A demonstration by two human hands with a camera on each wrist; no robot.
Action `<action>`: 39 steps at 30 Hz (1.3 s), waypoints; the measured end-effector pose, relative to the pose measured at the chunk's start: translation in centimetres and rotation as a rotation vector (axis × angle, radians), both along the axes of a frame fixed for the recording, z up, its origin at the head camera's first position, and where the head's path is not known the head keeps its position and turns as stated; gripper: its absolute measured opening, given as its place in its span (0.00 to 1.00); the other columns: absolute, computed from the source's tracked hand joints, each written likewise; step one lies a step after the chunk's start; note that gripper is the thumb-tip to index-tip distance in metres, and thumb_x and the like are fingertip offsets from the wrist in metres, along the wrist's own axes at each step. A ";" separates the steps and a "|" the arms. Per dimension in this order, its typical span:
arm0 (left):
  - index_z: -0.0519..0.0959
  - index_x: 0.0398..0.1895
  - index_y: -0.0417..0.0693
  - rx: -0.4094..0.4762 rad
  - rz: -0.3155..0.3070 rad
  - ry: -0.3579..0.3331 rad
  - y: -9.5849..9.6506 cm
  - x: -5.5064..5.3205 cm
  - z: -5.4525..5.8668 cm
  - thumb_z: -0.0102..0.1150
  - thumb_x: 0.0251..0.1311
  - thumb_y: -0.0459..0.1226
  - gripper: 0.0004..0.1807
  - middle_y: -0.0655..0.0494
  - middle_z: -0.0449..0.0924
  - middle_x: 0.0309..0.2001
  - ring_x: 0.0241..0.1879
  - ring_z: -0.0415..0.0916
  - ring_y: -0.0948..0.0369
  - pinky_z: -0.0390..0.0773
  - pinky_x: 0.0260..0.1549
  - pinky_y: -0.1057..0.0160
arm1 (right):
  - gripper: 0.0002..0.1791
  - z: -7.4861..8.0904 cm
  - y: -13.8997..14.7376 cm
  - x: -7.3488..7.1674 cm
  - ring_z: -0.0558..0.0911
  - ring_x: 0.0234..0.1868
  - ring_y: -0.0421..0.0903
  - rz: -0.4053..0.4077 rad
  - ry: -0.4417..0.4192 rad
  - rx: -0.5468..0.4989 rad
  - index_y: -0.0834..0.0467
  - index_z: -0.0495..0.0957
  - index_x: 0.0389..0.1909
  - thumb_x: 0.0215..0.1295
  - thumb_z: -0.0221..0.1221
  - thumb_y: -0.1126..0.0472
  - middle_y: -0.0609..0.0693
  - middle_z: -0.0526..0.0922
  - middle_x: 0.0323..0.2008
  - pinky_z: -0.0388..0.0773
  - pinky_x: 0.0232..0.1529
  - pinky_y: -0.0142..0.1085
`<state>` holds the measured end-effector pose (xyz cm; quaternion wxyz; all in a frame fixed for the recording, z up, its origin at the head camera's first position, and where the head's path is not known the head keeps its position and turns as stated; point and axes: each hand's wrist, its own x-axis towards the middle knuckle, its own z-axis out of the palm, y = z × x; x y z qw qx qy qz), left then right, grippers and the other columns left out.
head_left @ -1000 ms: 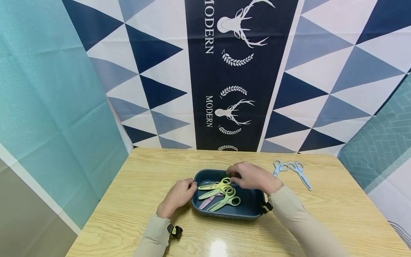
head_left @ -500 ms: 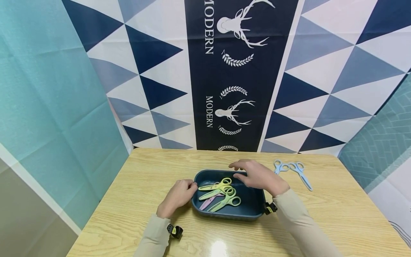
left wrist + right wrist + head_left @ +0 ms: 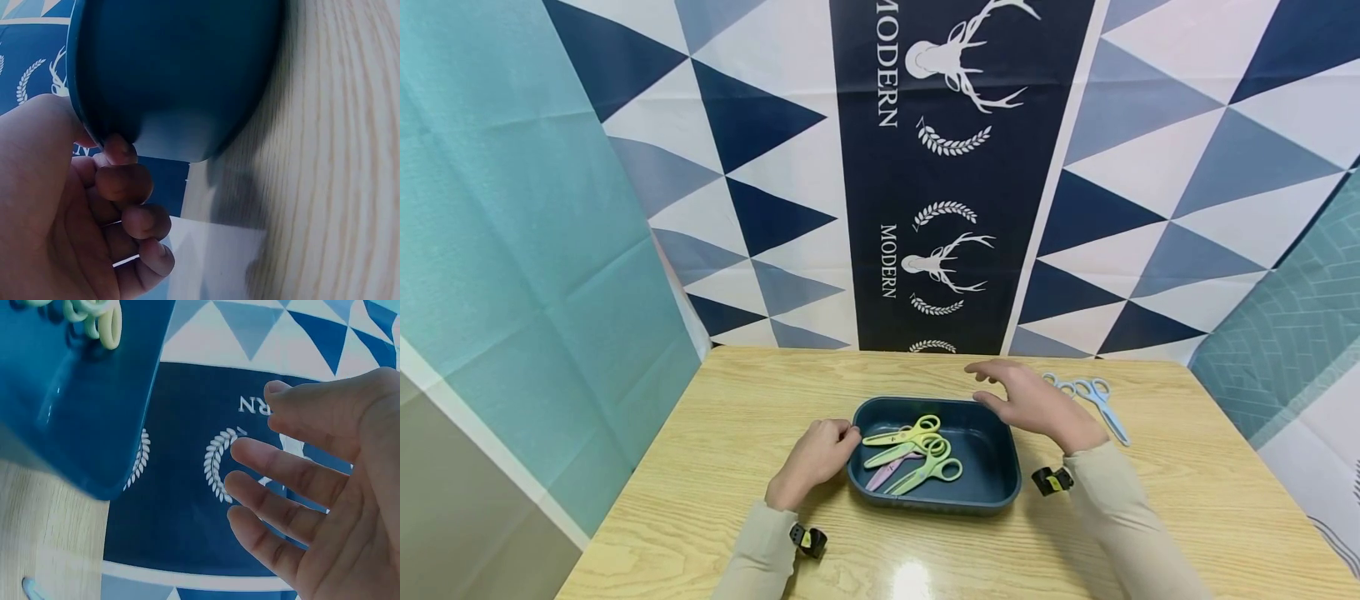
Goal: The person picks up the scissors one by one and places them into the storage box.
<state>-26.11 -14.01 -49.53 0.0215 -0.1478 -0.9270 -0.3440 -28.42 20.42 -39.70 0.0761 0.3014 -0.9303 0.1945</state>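
A dark blue tray (image 3: 981, 454) stands on the table with several scissors in its left half. Yellow scissors (image 3: 898, 434) lie at the back, green scissors (image 3: 928, 473) in front, and pink scissors (image 3: 883, 475) partly hidden beneath. My left hand (image 3: 820, 454) pinches the tray's left rim between thumb and curled fingers, as the left wrist view shows. Beyond the tray's back right corner hovers my right hand (image 3: 1037, 400), fingers spread and relaxed, holding nothing. Close behind it are light blue scissors (image 3: 1060, 384), mostly hidden by the hand; another light blue pair (image 3: 1103, 404) lies to their right.
The wooden table (image 3: 760, 383) reaches back to a patterned cloth (image 3: 940, 325) hanging upright behind it. A teal cloth (image 3: 550, 250) hangs along the left side. Each wrist carries a small black camera, such as the right wrist camera (image 3: 1051, 481).
My right hand has come up out of the tray and moved right and back, past its rim, toward the light blue scissors. My left hand and the tray stay in place.
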 end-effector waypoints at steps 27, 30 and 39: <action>0.68 0.19 0.53 -0.005 -0.010 0.016 -0.2 0.0 -0.2 0.49 0.77 0.44 0.22 0.62 0.63 0.16 0.15 0.61 0.65 0.62 0.19 0.68 | 0.26 -1.8 4.5 0.1 0.73 0.67 0.69 -0.142 -0.007 -0.029 0.63 0.72 0.68 0.74 0.61 0.57 0.67 0.74 0.66 0.70 0.63 0.65; 0.68 0.19 0.53 -0.010 -0.012 0.017 -0.2 0.0 -0.2 0.49 0.77 0.44 0.22 0.62 0.62 0.16 0.15 0.61 0.65 0.62 0.19 0.68 | 0.26 -1.9 5.0 0.3 0.72 0.67 0.70 -0.149 -0.014 -0.023 0.64 0.72 0.68 0.73 0.61 0.58 0.68 0.73 0.66 0.70 0.63 0.65; 0.68 0.19 0.52 0.002 -0.018 0.000 -0.2 0.0 -0.2 0.49 0.77 0.45 0.22 0.62 0.62 0.16 0.15 0.61 0.65 0.62 0.19 0.68 | 0.26 -2.4 7.0 0.6 0.75 0.63 0.71 -0.145 0.019 0.012 0.66 0.73 0.66 0.71 0.63 0.62 0.69 0.76 0.63 0.73 0.60 0.65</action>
